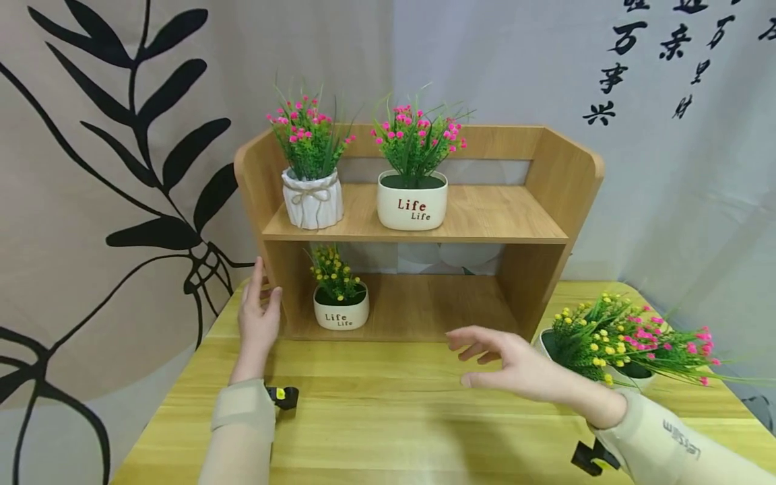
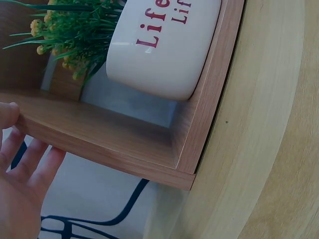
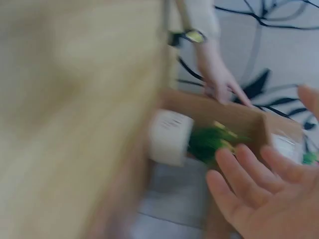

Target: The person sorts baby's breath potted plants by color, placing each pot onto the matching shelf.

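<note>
A two-tier wooden desk shelf stands on the table. My left hand is at its left side panel, fingers fairly straight along the outside; in the left wrist view the thumb touches the panel's front edge. Nearest to it, on the lower tier, sits a white "Life" pot with yellow flowers. On the upper tier, a white pot tied with twine and a larger "Life" pot both carry pink flowers. My right hand hovers above the table before the shelf's lower right, fingers loosely bent, holding nothing.
Beyond my right hand, at the table's right side, are a yellow-flowered potted plant and a pink-flowered one, partly hidden by my forearm. Behind the shelf hangs a pale curtain with black leaf and character prints.
</note>
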Demonstrator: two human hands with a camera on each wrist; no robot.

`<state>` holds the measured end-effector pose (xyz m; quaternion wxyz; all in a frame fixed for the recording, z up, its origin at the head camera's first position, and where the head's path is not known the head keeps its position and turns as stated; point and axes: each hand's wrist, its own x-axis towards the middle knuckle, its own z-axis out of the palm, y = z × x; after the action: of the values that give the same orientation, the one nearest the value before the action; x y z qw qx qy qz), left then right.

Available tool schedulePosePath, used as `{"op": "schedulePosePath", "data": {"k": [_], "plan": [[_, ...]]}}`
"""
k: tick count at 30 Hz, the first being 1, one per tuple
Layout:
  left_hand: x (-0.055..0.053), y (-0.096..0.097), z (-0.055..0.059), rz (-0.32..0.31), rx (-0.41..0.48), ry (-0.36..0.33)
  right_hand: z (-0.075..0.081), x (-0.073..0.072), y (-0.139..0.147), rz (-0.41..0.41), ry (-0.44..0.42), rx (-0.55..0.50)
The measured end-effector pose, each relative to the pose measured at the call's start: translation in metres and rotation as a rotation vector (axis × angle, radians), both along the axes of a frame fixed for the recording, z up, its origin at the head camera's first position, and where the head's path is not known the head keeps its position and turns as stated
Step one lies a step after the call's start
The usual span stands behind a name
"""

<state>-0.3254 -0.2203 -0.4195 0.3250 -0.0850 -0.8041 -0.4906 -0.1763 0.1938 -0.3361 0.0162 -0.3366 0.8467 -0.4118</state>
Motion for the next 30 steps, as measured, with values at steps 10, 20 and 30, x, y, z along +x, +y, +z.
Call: {"op": "schedulePosePath", "data": {"k": [10, 20, 30], "plan": [[-0.002, 0.0, 0.001, -0.011, 0.007, -0.007, -0.075, 0.022, 0.011, -0.272, -0.013, -0.163], [0.0, 0.001, -0.002, 0.003, 0.017, 0.004, -0.089, 0.043, 0.052, -0.565, -0.114, -0.267], [-0.001, -0.001, -0.001, 0.002, 0.007, -0.008, -0.092, 0.069, 0.095, -0.79, -0.33, -0.173]]}}
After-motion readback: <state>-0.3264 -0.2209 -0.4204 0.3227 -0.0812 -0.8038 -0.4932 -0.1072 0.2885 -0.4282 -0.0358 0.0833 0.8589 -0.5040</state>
